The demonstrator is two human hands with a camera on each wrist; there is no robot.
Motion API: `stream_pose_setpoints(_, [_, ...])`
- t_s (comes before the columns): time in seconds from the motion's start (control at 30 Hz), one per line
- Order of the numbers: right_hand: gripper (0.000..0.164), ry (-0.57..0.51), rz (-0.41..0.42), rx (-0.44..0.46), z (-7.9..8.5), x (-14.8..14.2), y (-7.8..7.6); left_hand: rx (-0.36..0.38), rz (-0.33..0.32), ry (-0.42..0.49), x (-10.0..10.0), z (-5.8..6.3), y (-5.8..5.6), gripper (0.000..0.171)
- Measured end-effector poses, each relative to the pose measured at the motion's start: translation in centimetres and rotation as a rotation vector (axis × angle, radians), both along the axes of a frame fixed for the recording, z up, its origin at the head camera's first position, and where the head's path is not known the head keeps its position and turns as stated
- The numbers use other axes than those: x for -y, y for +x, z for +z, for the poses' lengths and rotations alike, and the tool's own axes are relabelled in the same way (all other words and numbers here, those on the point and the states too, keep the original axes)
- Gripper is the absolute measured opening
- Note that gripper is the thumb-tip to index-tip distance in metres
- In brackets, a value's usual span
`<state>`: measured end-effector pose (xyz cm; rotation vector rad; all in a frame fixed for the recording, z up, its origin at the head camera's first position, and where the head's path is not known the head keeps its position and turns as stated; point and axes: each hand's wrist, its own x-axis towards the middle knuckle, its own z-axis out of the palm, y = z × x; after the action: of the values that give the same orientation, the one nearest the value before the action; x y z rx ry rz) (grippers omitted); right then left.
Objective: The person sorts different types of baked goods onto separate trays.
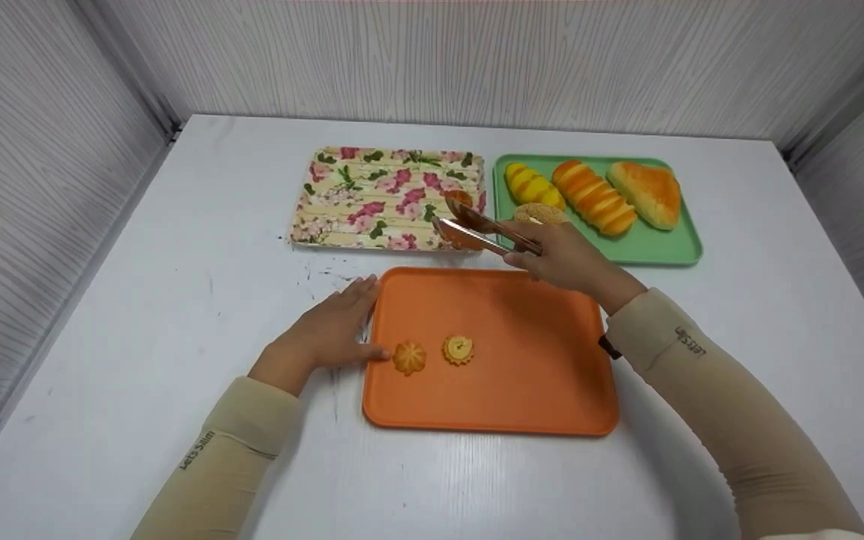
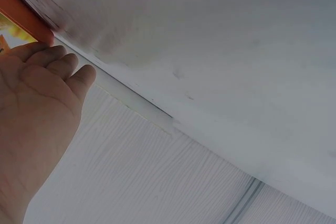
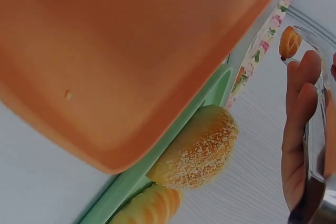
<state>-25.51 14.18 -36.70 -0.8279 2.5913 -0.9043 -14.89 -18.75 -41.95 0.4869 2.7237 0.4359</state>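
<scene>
My right hand (image 1: 565, 256) grips a pair of metal tongs (image 1: 498, 227) above the gap between the trays. An orange-brown pastry (image 3: 290, 42) sits at the tongs' tips in the right wrist view; from the head, the tips overlap the right end of the floral tray (image 1: 372, 187). My left hand (image 1: 334, 326) rests along the left edge of the orange tray (image 1: 537, 382), fingers extended and thumb over the rim. Close to that thumb lies a flower-shaped cookie (image 1: 409, 358). A round, frilled-edge cookie (image 1: 458, 350) lies to its right on the same tray.
At the back right, a green tray (image 1: 672, 253) carries a yellow striped bread (image 1: 533, 184), a striped long loaf (image 1: 593, 196), a triangular bread (image 1: 649, 193) and a crumb-topped bun (image 3: 197, 148). Pale wood-grain panels (image 1: 417, 67) border the white table (image 1: 139, 300) at the back and sides.
</scene>
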Motion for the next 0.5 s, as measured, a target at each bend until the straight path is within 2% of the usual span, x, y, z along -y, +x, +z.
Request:
stream_pose_setpoints(0.3, [0.052,0.057,-0.071,-0.078,-1.0,1.0,-1.0,-0.002,-0.005,0.001,0.0,-0.1,0.1,0.103])
stream_pose_setpoints(0.5, [0.054,0.070,-0.102,-0.047,-1.4,0.9,-1.5,-0.008,-0.010,0.001,0.1,-0.2,0.1,0.104])
